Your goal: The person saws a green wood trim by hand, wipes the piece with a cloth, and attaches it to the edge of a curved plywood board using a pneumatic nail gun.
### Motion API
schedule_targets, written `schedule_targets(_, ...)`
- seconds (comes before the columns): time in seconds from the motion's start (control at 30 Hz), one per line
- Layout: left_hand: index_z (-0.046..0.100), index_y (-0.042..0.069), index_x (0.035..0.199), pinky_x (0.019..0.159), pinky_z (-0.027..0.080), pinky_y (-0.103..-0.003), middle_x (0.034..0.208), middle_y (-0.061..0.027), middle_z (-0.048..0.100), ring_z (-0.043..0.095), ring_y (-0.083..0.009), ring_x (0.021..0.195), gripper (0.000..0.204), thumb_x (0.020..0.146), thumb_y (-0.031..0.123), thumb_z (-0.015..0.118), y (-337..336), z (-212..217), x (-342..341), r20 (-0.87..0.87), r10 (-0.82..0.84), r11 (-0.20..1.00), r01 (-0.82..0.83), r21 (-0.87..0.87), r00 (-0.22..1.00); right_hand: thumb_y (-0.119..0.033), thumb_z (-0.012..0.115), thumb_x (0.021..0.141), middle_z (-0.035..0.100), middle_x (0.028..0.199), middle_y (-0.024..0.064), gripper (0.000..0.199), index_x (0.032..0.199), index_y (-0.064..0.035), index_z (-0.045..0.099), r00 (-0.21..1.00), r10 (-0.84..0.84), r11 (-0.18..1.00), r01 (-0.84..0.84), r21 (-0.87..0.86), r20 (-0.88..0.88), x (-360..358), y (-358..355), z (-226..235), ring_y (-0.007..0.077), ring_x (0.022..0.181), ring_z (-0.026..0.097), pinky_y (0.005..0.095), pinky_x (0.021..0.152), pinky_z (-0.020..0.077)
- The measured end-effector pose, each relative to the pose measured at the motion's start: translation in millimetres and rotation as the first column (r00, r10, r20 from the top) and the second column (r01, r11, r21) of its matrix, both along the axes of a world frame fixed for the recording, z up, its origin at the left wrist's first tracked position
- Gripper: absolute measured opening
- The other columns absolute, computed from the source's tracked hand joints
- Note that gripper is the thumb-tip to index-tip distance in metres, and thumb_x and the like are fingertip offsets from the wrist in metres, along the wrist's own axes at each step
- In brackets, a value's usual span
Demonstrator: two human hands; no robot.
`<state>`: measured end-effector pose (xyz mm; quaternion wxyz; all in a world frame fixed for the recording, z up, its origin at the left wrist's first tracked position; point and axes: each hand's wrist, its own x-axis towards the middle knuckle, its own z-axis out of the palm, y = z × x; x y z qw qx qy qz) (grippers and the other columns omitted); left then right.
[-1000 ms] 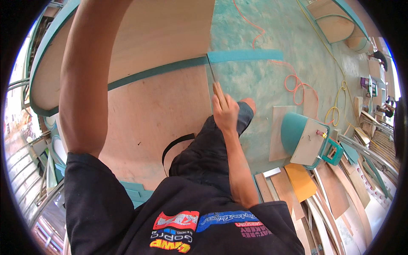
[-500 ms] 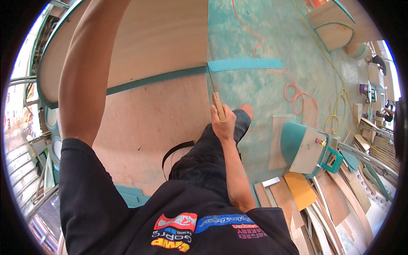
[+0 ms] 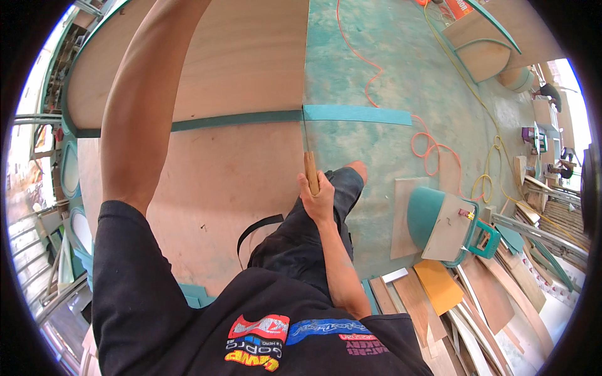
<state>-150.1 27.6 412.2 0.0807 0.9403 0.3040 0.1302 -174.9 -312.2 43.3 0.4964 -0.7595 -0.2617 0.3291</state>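
A handsaw with a wooden handle (image 3: 311, 174) is gripped in my right hand (image 3: 318, 199), fingers wrapped round it. Its thin blade shows nearly edge-on, running away from the handle to the line where a dark green strip (image 3: 251, 118) meets a light blue-green strip (image 3: 357, 113). Pale plywood panels (image 3: 232, 169) lie on the left side of that line. My left arm (image 3: 141, 119) stretches up across the panels, and its hand is beyond the top edge of the view.
Orange cord (image 3: 419, 147) and yellow hose (image 3: 495, 150) loop over the blue-green surface. At right, a green power tool (image 3: 486, 239) sits by a curved teal-and-wood piece (image 3: 429, 216). Wood offcuts (image 3: 401, 294) are piled below it. A black strap (image 3: 254, 229) lies near my leg.
The strips sit a little lower in view. My right hand has shifted slightly down and left with the saw, whose handle now stands more upright. My left arm leans slightly further right.
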Motion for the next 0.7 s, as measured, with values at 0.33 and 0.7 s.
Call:
schedule_targets(0.33,0.073,-0.006,0.091,0.074,0.052,-0.047,0.081,-0.0251,0.071,0.069,-0.0342,0.074,0.09,0.083,0.082,0.06,-0.1,7.2,-10.0,0.041,-0.045,0.997,0.042,0.068,0.998,-0.036,0.072,0.098,0.05,0.062,0.0139,0.044,0.081,-0.0009,0.051,0.999,0.042,0.998,-0.041,-0.04,0.031,6.5,4.2,2.0,0.0212,0.057,0.048,0.0384,0.056,0.0448)
schedule_targets(0.7,0.067,-0.003,0.122,0.099,0.052,-0.046,0.113,-0.0265,0.072,0.069,-0.0396,0.107,0.052,0.093,0.04,0.068,69.6,0.6,-66.2,-0.1,-0.015,0.971,0.038,0.237,0.995,-0.035,0.068,0.101,0.058,0.065,0.0226,0.037,0.092,-0.0011,0.056,0.988,-0.061,0.992,0.044,0.12,0.144,-22.9,7.2,34.5,0.0454,0.062,0.064,0.0457,0.056,0.0484)
